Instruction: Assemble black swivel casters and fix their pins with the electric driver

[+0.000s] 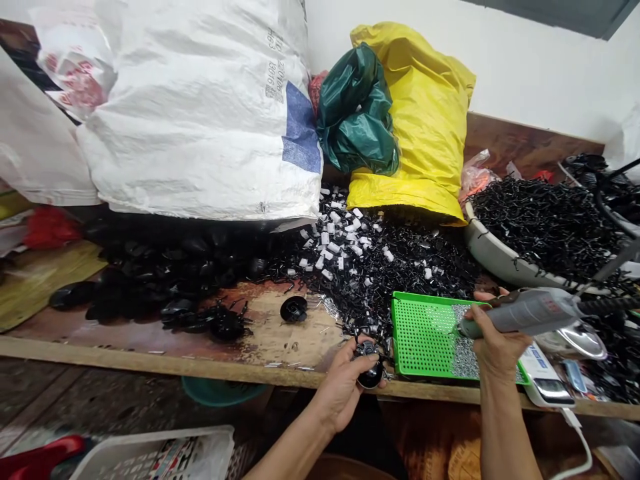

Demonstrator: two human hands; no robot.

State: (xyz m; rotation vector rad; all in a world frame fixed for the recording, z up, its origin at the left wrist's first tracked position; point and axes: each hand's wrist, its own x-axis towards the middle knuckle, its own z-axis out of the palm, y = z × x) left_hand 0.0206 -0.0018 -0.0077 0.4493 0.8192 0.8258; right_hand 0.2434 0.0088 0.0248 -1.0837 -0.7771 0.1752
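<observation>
Near the front edge of the bench, my left hand [345, 383] is closed round a round black plastic part [370, 375], its thumb lying across the top. My right hand [495, 340] grips a grey electric screwdriver [530, 312], whose tip points down over a green perforated tray [423, 340]. Small silver screws [465, 353] lie heaped on the tray's right side, partly behind my right hand. Left of my left hand, another round black part [293, 309] rests on the wood. Small metal pins [327, 308] are scattered beside the pile of black pieces.
White and black small parts [340, 240] spill across the bench below a yellow sack [425, 127]. A big white sack [200, 120] stands at the back left, behind black domed parts [185, 267]. A basin [505, 250] of black pieces and a white power bank [545, 380] are on the right.
</observation>
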